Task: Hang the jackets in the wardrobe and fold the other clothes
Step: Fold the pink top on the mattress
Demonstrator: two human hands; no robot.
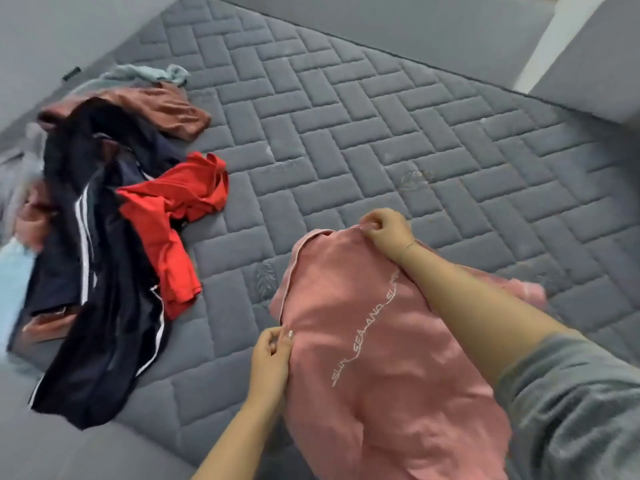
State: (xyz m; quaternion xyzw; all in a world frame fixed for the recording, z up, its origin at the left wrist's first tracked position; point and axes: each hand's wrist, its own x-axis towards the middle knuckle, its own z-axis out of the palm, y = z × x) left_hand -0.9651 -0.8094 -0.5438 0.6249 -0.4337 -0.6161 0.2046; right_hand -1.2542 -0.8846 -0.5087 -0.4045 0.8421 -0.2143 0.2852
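Observation:
A pink T-shirt [374, 358] with thin white lettering hangs over the grey quilted mattress [346, 133] at the lower right. My left hand [272, 355] pinches its near edge. My right hand [384, 230] grips its far top edge. At the left lies a heap of clothes: a red garment [166, 216], a dark navy jacket with white stripes [100, 306], a rust-brown piece [166, 109] and a pale teal piece [145, 74].
A light blue cloth [14, 282] lies at the far left edge. Grey walls border the mattress at the top and left. A pale vertical strip [540, 46] stands at the top right. The wardrobe is out of view.

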